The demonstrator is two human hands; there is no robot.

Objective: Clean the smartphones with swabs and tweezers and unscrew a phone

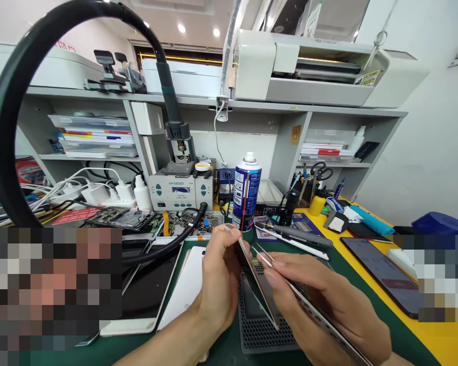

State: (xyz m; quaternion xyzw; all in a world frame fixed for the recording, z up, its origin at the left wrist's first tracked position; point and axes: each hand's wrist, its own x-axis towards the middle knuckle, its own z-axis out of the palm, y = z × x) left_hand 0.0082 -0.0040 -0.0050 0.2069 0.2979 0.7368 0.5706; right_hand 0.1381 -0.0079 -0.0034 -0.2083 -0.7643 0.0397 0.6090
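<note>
My left hand (219,284) grips a smartphone (257,284) on its edge, tilted so that its thin metal side faces up toward me. The thumb sits at the phone's top end. In my right hand (328,300) is a pair of metal tweezers (309,300), pinched between thumb and fingers. Their two tips stand slightly apart, close to the phone's upper edge; whether they touch it I cannot tell. Below both hands lies a dark honeycomb-patterned pad (257,343) on the green mat. My palm and fingers hide part of the phone.
A blue spray can (247,190) stands just behind my hands. A hot-air station (181,190) with a thick black hose (2,127) is at back left. White phone (183,284) and dark panels lie left; a black phone (381,272) lies right. Left and right patches are blurred.
</note>
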